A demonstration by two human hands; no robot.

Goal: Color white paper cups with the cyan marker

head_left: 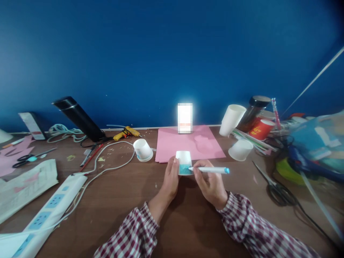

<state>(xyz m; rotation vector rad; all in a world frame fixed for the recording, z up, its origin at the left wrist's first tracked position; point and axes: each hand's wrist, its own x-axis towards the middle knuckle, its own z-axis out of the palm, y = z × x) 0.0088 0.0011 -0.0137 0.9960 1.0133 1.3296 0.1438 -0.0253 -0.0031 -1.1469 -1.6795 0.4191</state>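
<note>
My left hand (171, 178) grips a small white paper cup (184, 157) from its left side, above the front middle of the table. A band of light blue colouring covers the cup's lower part. In my right hand (211, 182) is a white marker (215, 170) with a light blue end, held nearly level. Its tip points left and meets the coloured band at the cup's right side. Behind the cup lie sheets of pink paper (172, 143). A white paper cup (143, 149) stands left of my hands, upside down, and another white cup (240, 149) sits to the right.
A lit phone-like screen (185, 118) stands at the wall. On the left are a power strip (45, 215), cables, a yellow glue gun (126, 133) and a black bottle (80, 118). Black-handled scissors (276, 188), stacked cups (231, 120) and a blue bag (317, 139) occupy the right.
</note>
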